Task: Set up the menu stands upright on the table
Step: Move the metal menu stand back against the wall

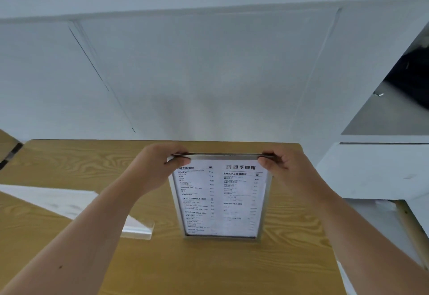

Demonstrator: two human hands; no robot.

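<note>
Gripping menu stand (220, 198) top corners, left hand (160, 164), right hand (282, 162)

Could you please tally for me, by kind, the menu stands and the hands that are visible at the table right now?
Silver-framed menu stand, upright, held at its top corners: 1
Clear acrylic menu stand, lying flat on the wooden table: 1
Hands, left hand and right hand: 2
Total: 4

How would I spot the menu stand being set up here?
On the wooden table against the white wall, it is the silver-framed menu stand, upright, gripped at its top corners by the left hand and right hand. The other stand lies flat.
</note>
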